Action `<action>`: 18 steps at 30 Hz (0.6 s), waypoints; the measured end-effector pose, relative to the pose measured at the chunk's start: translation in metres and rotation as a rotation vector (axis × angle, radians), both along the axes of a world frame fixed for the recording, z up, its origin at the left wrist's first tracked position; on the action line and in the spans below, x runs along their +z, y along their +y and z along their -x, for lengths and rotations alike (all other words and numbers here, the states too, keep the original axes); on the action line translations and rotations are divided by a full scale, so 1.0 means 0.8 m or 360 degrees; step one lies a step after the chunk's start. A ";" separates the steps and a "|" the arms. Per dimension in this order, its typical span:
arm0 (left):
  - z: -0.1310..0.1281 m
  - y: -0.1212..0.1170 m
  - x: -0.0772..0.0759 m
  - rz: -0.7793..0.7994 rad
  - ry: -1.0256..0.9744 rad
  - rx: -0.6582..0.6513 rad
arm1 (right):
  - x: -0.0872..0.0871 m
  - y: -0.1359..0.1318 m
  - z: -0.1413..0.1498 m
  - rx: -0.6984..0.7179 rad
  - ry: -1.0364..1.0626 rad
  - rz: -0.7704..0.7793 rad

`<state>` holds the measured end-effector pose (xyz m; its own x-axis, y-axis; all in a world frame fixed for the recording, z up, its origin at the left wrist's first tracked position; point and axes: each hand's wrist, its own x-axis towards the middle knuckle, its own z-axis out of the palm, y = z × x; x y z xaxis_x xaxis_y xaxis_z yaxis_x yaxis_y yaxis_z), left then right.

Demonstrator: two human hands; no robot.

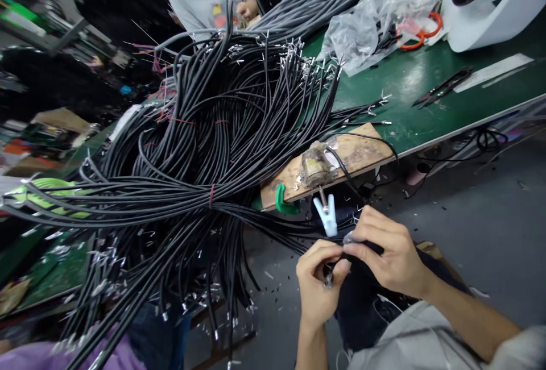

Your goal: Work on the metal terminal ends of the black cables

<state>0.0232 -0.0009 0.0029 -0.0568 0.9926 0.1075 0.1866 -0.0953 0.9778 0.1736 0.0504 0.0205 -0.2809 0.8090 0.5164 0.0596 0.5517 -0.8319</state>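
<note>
My left hand point(319, 282) is closed in a curl, with a small dark, partly shiny piece point(327, 277) showing between thumb and fingers. Against its fingertips, my right hand point(386, 250) pinches something too small to make out; greyish material shows at those fingertips. Both hands are in front of the table edge, above my lap. Just beyond them, a light blue clip point(326, 215) hangs from a metal rod on a wooden board point(362, 151). Black cables point(273, 223) with bare silvery ends reach out close to my right hand.
A large heap of bundled black cables point(222, 125) covers the green table point(409, 125). A green clamp point(285, 200) grips the board's edge. Snips point(443, 87), orange-handled scissors point(420, 37), plastic bags point(358, 34) and a white fan-like housing point(482, 23) lie to the right. Another person's hand point(248, 11) is opposite.
</note>
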 end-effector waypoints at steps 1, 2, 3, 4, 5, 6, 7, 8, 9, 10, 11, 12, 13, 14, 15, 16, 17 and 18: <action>-0.002 -0.003 -0.001 0.0009 -0.0002 0.0051 | -0.005 -0.002 0.005 -0.0080 0.0049 0.0003; -0.005 -0.007 -0.002 0.0027 0.0009 0.0099 | -0.011 -0.005 0.010 -0.0154 0.0102 0.0018; -0.008 -0.009 -0.003 0.0050 0.0030 0.0143 | -0.017 -0.008 0.015 -0.0221 0.0179 0.0063; -0.011 -0.012 -0.004 0.0075 0.0053 0.0190 | -0.022 -0.013 0.021 -0.0269 0.0296 0.0158; -0.015 -0.013 -0.005 0.0094 0.0067 0.0230 | -0.027 -0.017 0.026 -0.0280 0.0456 0.0322; -0.017 -0.014 -0.007 0.0106 0.0064 0.0260 | -0.030 -0.021 0.032 -0.0237 0.0650 0.0557; -0.020 -0.014 -0.008 0.0112 0.0047 0.0279 | -0.032 -0.025 0.037 -0.0138 0.0860 0.0841; -0.022 -0.014 -0.009 0.0112 0.0020 0.0285 | -0.034 -0.027 0.041 0.0003 0.1064 0.1142; -0.023 -0.014 -0.010 0.0108 -0.0013 0.0279 | -0.034 -0.028 0.044 0.0157 0.1243 0.1418; -0.023 -0.013 -0.010 0.0108 -0.0045 0.0264 | -0.034 -0.027 0.046 0.0299 0.1383 0.1639; -0.022 -0.013 -0.010 0.0104 -0.0070 0.0238 | -0.034 -0.025 0.046 0.0411 0.1481 0.1803; -0.021 -0.012 -0.009 0.0100 -0.0084 0.0206 | -0.033 -0.022 0.045 0.0505 0.1530 0.1910; -0.019 -0.011 -0.008 0.0095 -0.0085 0.0169 | -0.033 -0.018 0.042 0.0588 0.1534 0.1968; -0.016 -0.011 -0.006 0.0092 -0.0079 0.0132 | -0.034 -0.015 0.039 0.0664 0.1495 0.1989; -0.014 -0.010 -0.005 0.0103 -0.0071 0.0100 | -0.034 -0.011 0.036 0.0719 0.1422 0.1967; -0.012 -0.010 -0.003 0.0132 -0.0071 0.0076 | -0.034 -0.008 0.032 0.0729 0.1320 0.1898; -0.009 -0.009 -0.002 0.0179 -0.0081 0.0061 | -0.034 -0.006 0.028 0.0678 0.1197 0.1784; -0.007 -0.009 -0.001 0.0243 -0.0100 0.0063 | -0.033 -0.005 0.024 0.0585 0.1064 0.1639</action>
